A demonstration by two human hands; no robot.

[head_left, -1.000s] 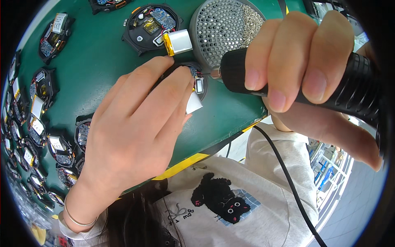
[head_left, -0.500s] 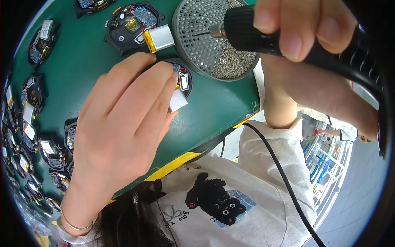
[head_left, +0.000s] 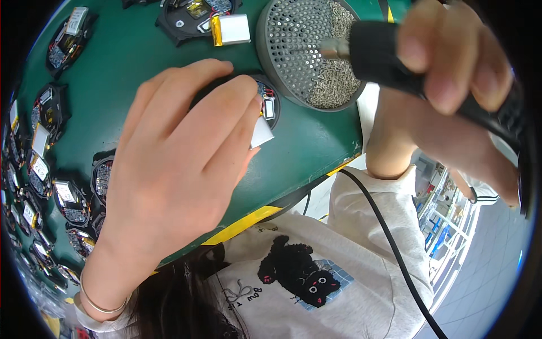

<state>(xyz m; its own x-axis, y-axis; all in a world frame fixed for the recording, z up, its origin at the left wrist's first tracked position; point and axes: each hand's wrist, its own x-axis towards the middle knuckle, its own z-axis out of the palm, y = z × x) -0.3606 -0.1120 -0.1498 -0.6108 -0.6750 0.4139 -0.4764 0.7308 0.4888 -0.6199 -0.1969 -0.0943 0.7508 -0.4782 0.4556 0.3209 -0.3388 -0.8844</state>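
My left hand (head_left: 175, 147) is closed around an open watch case (head_left: 273, 93) on the green table. It covers most of the case, and only the right side shows, with a small white part and thin wires. A silver-white battery pouch (head_left: 261, 134) with a yellow edge pokes out beside my fingers. My right hand (head_left: 451, 62) grips a black corded electric screwdriver (head_left: 378, 55), held slanted with its metal tip over a round grey screw tray (head_left: 268, 68). The perforated tray holds many tiny loose screws (head_left: 333, 85); whether a screw sits on the tip is too blurred to tell.
Beyond my left hand lies another open watch case (head_left: 180, 25) with its battery (head_left: 232, 29) out beside it. Several more cases (head_left: 70, 200) crowd the table's left side. The table's near edge has yellow-black tape (head_left: 243, 225). A black cable (head_left: 389, 248) hangs in front of my body.
My right hand and the screwdriver have shifted right across the screw tray. The whole view has moved slightly. My left hand keeps its hold on the watch case.
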